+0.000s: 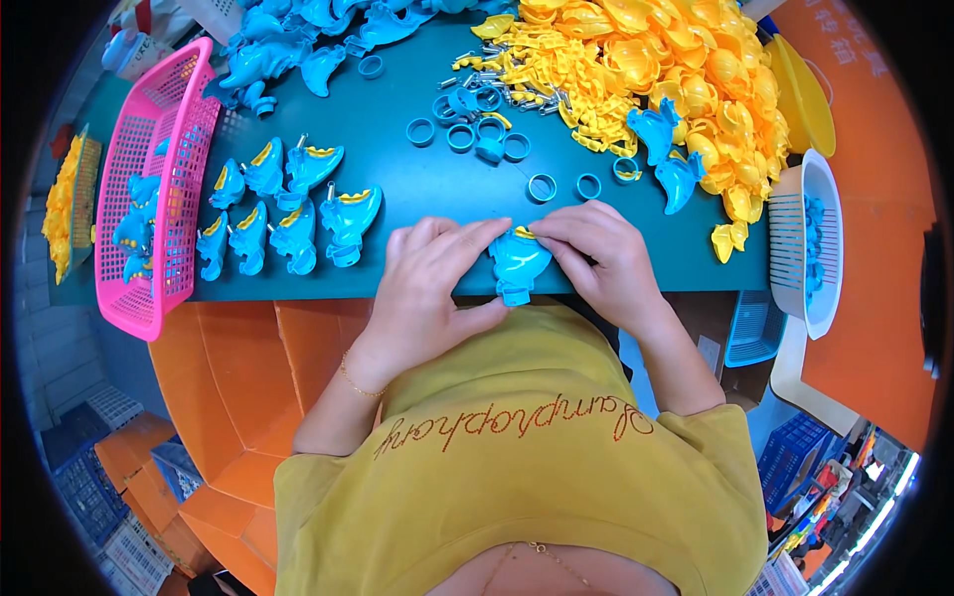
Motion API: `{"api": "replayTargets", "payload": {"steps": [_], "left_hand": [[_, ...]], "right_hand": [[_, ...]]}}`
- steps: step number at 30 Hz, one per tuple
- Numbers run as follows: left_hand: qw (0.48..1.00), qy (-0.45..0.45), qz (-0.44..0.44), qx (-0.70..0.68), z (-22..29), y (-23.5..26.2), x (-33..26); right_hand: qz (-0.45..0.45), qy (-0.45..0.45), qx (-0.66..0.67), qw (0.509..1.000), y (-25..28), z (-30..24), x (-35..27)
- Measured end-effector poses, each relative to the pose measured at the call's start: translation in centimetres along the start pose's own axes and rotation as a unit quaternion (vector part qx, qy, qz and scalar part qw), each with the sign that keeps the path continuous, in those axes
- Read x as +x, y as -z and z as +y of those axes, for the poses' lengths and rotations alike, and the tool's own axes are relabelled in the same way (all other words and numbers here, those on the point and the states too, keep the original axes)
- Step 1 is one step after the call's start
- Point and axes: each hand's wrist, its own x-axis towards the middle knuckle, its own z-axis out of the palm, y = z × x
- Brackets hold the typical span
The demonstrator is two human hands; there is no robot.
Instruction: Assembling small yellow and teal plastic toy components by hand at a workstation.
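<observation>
At the near edge of the green table, my left hand [427,283] grips a blue plastic shell piece [519,263] between thumb and fingers. My right hand [601,260] is closed in a pinch at the upper edge of this piece, where a small yellow strip [524,232] sits; whether the strip is fully seated I cannot tell. To the left, similar blue shell pieces [348,221] with yellow strips lie in two rows, some with a metal pin sticking out. Beyond my hands lie several loose blue rings [542,188].
A pink basket [164,199] with blue pieces stands at the left. Blue parts [273,55] are heaped at the far left, small yellow strips [586,99] and metal pins at the far middle, yellow shells [696,79] at the far right. A white basket [790,228] stands right.
</observation>
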Motion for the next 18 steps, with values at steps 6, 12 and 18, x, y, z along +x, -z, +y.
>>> {"api": "replayTargets", "payload": {"steps": [6,12,18], "left_hand": [[0.999,-0.006,-0.015,0.031,0.1,0.0,-0.1],[1.000,0.010,0.009,0.020,0.7,-0.4,-0.3],[0.999,0.044,-0.007,0.002,0.6,-0.2,-0.2]], "right_hand": [[-0.079,0.050,-0.138,0.986,1.5,-1.8,-0.1],[-0.152,0.058,-0.247,0.955,2.0,-3.2,-0.6],[-0.165,0.010,0.037,0.986,3.8,0.7,3.0]]}}
